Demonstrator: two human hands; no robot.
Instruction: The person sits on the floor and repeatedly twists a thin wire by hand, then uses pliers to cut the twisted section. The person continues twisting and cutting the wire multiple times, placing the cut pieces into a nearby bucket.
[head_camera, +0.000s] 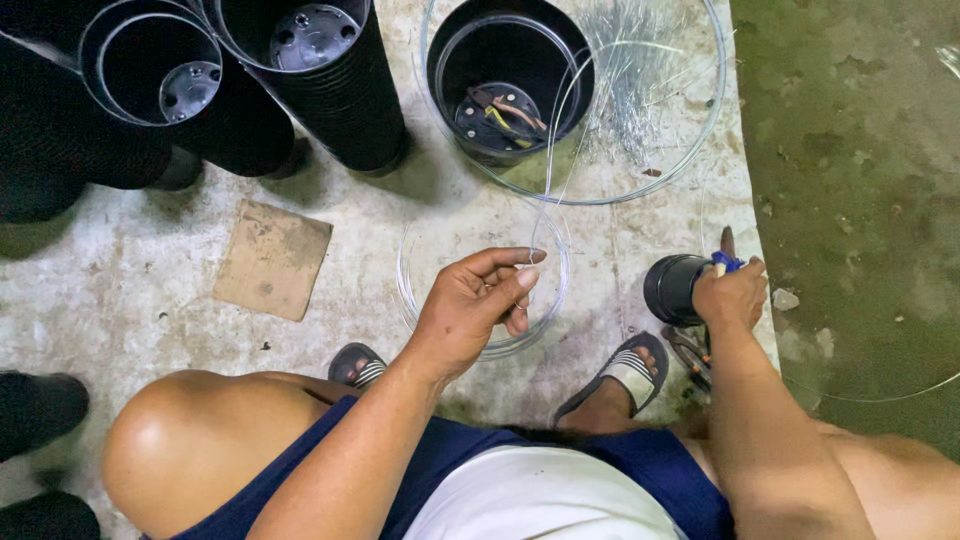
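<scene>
Knees and a lap in dark blue shorts fill the bottom of the frame, with two sandalled feet (625, 370) on the stained concrete floor (150, 300) just above them. Centre frame, the left hand (475, 305) is half curled, thumb and fingertips pinched on a thin clear line (552, 130) that rises from the hand toward the top of the picture. Around and beneath that hand lies a small loop of clear tubing (410, 290) on the floor. At right centre, the right hand (730, 295) is closed around a blue-handled tool (727, 262), its tip pointing up, pressed against a small black pot (672, 290) lying on its side.

By the look of it, the step in hand is drawing off or measuring a length of line, with the tool kept ready; the next move would likely call for bringing the two hands together while the pinch holds the strand taut, since it is fine and springy.

Further out, at top centre, a black pot (510, 75) with scraps in its bottom stands inside a large coil of clear line (660, 170). Stacks of black pots (320, 70) crowd the upper left, and a piece of brown cardboard (272, 260) lies left of centre. Green-stained ground (850, 150) runs down the right side.
</scene>
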